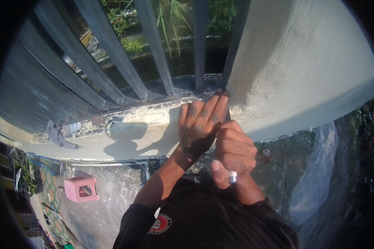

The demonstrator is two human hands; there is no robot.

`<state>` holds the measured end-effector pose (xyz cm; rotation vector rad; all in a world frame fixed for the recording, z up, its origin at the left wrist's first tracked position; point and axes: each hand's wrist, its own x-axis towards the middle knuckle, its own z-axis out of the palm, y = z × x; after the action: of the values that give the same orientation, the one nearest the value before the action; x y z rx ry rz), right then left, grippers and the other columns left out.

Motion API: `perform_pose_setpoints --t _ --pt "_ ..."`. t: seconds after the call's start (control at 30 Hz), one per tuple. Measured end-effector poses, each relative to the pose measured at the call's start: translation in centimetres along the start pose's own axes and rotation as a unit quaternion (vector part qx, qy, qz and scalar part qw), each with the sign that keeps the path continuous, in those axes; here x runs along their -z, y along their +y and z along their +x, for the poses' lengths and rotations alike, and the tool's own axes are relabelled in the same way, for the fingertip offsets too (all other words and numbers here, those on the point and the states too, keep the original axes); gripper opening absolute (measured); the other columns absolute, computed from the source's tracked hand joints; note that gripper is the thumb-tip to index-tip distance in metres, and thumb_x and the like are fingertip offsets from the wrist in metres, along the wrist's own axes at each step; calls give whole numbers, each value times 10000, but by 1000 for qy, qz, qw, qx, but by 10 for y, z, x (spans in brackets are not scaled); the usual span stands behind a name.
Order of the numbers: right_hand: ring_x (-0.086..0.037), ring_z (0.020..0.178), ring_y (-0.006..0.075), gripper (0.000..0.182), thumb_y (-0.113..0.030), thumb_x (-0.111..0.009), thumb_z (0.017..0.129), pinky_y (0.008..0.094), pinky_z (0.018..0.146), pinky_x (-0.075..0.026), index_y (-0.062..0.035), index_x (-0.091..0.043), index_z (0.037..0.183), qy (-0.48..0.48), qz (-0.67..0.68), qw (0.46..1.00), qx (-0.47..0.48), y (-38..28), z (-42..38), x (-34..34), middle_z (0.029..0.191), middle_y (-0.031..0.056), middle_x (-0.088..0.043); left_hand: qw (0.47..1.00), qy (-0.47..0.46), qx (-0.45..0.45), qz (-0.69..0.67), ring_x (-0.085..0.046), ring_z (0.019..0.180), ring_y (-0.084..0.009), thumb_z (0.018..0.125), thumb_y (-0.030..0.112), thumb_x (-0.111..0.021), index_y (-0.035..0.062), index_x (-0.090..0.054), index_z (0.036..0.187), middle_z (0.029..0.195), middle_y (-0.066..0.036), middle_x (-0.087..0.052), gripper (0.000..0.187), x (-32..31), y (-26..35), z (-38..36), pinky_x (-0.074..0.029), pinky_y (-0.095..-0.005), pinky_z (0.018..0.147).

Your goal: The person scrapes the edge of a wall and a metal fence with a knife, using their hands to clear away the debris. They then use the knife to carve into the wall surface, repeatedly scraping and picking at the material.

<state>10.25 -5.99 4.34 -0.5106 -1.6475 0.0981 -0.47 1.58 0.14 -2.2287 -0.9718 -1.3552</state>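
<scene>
Head view: your right hand (235, 150) clenches a white-ended handle (232, 177) near the pale pillar (289, 62); your left hand (200, 120) extends its fingers toward the rightmost metal bar's (236, 43) foot, its hold indeterminable. Keep both wrists steady for control.

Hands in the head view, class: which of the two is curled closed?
The right hand: its fingers are curled, with a white-ended object showing at its lower side. The left hand differs, its fingers stretched toward the grey bars.
</scene>
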Motion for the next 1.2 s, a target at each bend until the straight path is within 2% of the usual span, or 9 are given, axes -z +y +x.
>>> perform_pose_setpoints --t 0.07,0.13,0.2,0.27,0.67,0.87,0.97,1.07,1.2 --pt "-487 556 262 310 -151 -647 805 434 666 -472 -4 -495 579 5 17 1000 4 6 2 4 594 72 -497 1000 -6 -6 -5 -583 844 -147 930 179 -730 106 -725 1309 1229 16 -747 387 -6 8 7 -444 -337 750" --pt "-446 525 246 249 -69 -672 690 409 632 -465 -30 -475 543 13 12 1000 2 10 2 4 575 54 -442 1000 5 -7 -1 -581 828 -141 934 196 -731 102 -730 1277 1207 13 -748 355 -6 6 7 -438 -333 730" --pt "-437 519 242 249 -63 -674 691 401 622 -458 -34 -476 542 -2 -7 1000 11 8 5 -4 574 49 -440 1000 1 -7 -10 -570 812 -136 933 197 -734 107 -718 1297 1224 14 -749 375 -4 0 4 -430 -339 717" --pt "-460 551 242 310 -123 -627 807 399 631 -432 -33 -452 567 -10 -17 1000 -7 4 6 -9 580 58 -468 1000 3 -8 -6 -564 805 -138 927 195 -741 114 -708 1316 1232 17 -750 399 -2 -4 4 -426 -340 715" --pt "-470 550 249 306 -120 -638 796 417 640 -445 -19 -464 565 8 82 996 -27 -8 2 0 573 69 -470 999 -8 -26 17 -545 786 -130 885 111 -764 140 -750 1315 1298 43 -748 431 16 -4 -4 -427 -324 724" --pt "-481 550 262 307 -117 -638 800 414 650 -465 -12 -462 571 -14 6 1000 3 13 7 5 586 74 -453 999 -39 -12 14 -562 817 -137 920 175 -720 118 -703 1337 1246 40 -739 422 -7 0 13 -426 -327 737" --pt "-440 527 252 218 -49 -682 686 410 631 -455 -32 -512 550 -37 -12 999 22 18 10 -3 573 50 -425 1000 -23 -9 15 -568 831 -139 924 191 -699 109 -708 1321 1229 35 -740 406 -10 -4 9 -419 -334 739" --pt "-476 546 265 307 -112 -639 793 412 642 -461 -10 -462 564 -24 14 1000 -13 12 10 -6 564 72 -455 1000 -9 -9 28 -562 827 -140 918 194 -705 113 -709 1328 1250 32 -739 417 0 -12 4 -415 -339 740" --pt "-464 545 261 317 -131 -646 785 428 644 -461 -13 -463 555 -23 9 1000 -19 6 11 -20 555 73 -458 1000 -18 -9 19 -546 813 -145 905 179 -726 122 -703 1347 1294 30 -736 446 10 -20 -1 -411 -348 744"
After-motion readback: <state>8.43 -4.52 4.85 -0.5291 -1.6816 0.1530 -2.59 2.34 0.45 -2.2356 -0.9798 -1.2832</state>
